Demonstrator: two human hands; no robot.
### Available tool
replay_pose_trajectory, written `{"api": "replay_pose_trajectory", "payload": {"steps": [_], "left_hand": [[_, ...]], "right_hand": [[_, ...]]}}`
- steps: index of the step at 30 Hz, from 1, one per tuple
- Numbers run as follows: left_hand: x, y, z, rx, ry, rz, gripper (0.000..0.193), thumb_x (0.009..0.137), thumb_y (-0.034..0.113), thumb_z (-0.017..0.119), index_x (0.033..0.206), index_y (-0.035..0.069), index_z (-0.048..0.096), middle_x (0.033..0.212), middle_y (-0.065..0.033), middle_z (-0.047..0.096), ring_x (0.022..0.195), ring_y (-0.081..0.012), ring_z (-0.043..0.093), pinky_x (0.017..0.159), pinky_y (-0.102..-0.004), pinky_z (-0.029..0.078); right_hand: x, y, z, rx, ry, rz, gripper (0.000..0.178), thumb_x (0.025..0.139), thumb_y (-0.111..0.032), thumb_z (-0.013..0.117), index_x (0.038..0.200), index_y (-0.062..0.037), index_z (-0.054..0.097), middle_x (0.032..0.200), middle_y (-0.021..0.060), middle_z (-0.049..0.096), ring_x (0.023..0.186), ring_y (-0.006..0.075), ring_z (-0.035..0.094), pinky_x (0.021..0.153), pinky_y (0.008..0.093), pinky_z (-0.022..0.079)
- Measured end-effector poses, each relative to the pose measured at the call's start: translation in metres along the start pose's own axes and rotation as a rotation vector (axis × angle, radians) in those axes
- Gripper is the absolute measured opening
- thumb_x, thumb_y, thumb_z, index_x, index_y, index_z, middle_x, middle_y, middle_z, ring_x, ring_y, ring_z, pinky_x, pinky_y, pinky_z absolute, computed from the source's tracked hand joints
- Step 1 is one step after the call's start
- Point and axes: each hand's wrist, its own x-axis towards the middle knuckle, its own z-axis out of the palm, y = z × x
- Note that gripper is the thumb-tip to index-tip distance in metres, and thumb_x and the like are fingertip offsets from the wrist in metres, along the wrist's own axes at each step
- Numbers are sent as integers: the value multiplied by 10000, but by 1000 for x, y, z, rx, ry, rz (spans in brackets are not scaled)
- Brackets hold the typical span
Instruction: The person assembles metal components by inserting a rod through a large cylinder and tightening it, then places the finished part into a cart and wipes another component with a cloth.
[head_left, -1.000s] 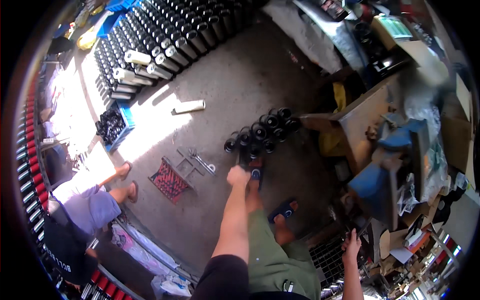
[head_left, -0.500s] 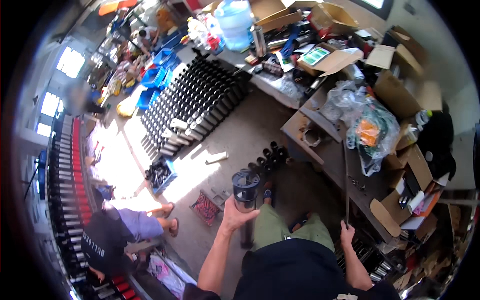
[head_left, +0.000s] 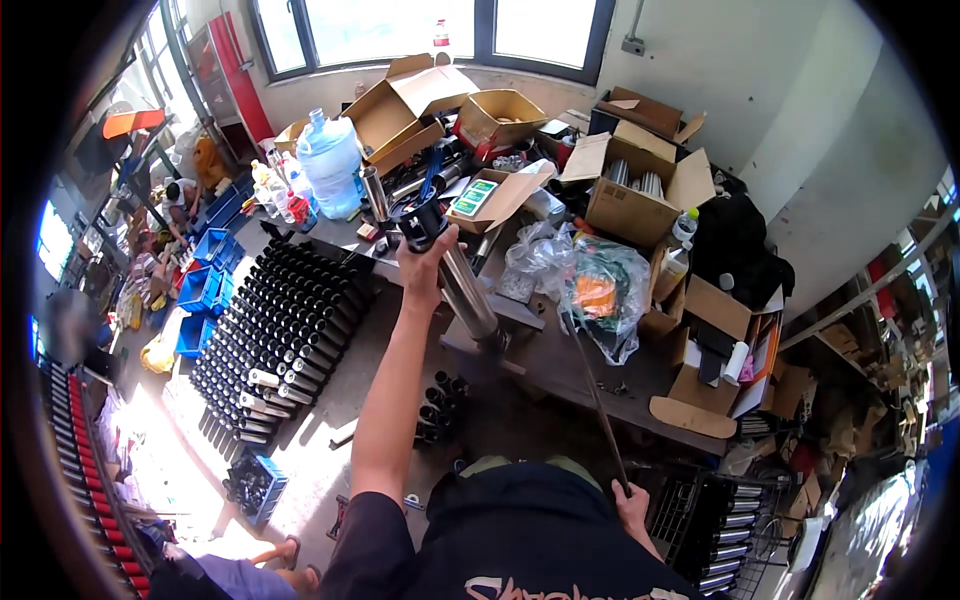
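My left hand [head_left: 425, 268] is wrapped round a shiny metal tube [head_left: 466, 298] with a black collar [head_left: 417, 214] at its upper end. The tube slants, its lower end over the near left corner of the workbench [head_left: 545, 365]; whether it rests in the fixture there is hidden. My right hand [head_left: 632, 505], low on the right, is closed on the near end of a long thin metal rod [head_left: 597, 405]. That rod's far end reaches the bench beside a clear plastic bag with orange contents [head_left: 597, 295].
Open cardboard boxes [head_left: 640, 200] and a large blue water bottle [head_left: 330, 165] crowd the bench. On the floor at left stand rows of black-topped tubes [head_left: 285, 320] and a blue crate [head_left: 262, 490]. A rack of metal tubes [head_left: 730, 535] is at right. Another person [head_left: 235, 575] is lower left.
My left hand has lifted the tube forward from beside my legs to over the bench's edge. My right hand still grips the rod. The view has turned right and up, showing the windows.
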Motion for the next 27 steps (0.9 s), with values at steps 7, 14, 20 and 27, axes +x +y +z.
{"api": "replay_pose_trajectory", "payload": {"steps": [7, 14, 20, 27], "left_hand": [[46, -40, 5, 192, -94, -304, 280, 736, 142, 852, 935, 15, 701, 839, -29, 688, 680, -138, 639, 630, -287, 517], [34, 2, 4, 258, -1246, -371, 690, 470, 4, 825, 1138, 35, 655, 1084, -97, 693, 1067, -219, 638, 972, -371, 503], [-35, -33, 30, 468, -290, 132, 454, 659, 88, 889, 1047, 22, 664, 947, -10, 687, 855, -117, 599, 811, -304, 509], [-17, -31, 15, 363, -509, -57, 521, 624, 70, 900, 1086, 17, 664, 985, -23, 690, 897, -119, 596, 844, -305, 509]], "right_hand": [[-12, -49, 5, 25, 118, -133, 437, 879, -324, 723, 644, 5, 559, 514, 119, 416, 475, 176, 424, 492, 379, 359], [-21, -91, -18, 146, 38, -99, 391, 876, -223, 721, 624, 5, 528, 504, 37, 373, 499, 82, 366, 469, 323, 313], [-23, -127, -54, 76, 33, -157, 356, 852, -224, 733, 632, 4, 570, 483, 52, 420, 455, 106, 412, 465, 319, 330], [47, -198, -112, -146, 118, -443, 238, 842, -159, 727, 737, 12, 599, 556, 43, 470, 520, 114, 434, 502, 311, 352]]}}
